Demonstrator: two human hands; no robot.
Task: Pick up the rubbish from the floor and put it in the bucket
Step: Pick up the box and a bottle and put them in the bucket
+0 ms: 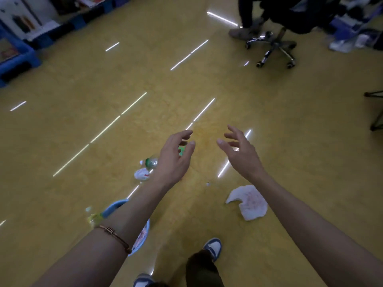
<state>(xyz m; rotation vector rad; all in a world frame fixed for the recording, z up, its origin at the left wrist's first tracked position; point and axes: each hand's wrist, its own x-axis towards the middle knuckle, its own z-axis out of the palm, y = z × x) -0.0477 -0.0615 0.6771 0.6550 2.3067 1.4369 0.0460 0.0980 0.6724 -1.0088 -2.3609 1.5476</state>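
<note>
Fingers on both my left hand (pixel 176 157) and right hand (pixel 241 153) are spread, holding nothing. From the head view, crumpled white tissue (pixel 249 201) lies below my right wrist; pale blue plastic bucket (pixel 116 206) sits under my left forearm. I'd pinch the tissue's middle.

A glossy mustard-yellow floor (pixel 128 83) fills nearly the whole view, smooth and faintly mottled, streaked with thin white reflections of strip lights (pixel 107 131) running diagonally from 7 o'clock toward 1 o'clock. At 1 o'clock stands a black swivel office chair on a chrome five-star wheeled base (pixel 273 49), with a seated person's dark-trousered legs and tan shoes (pixel 240 32) beside it. Along the edge from 9 to 11 o'clock sit bright blue plastic crates (pixel 16 59) and blurred stacked goods. At 3 o'clock a thin black metal stand leg (pixel 376 108) enters the view. The overall light is dim
</note>
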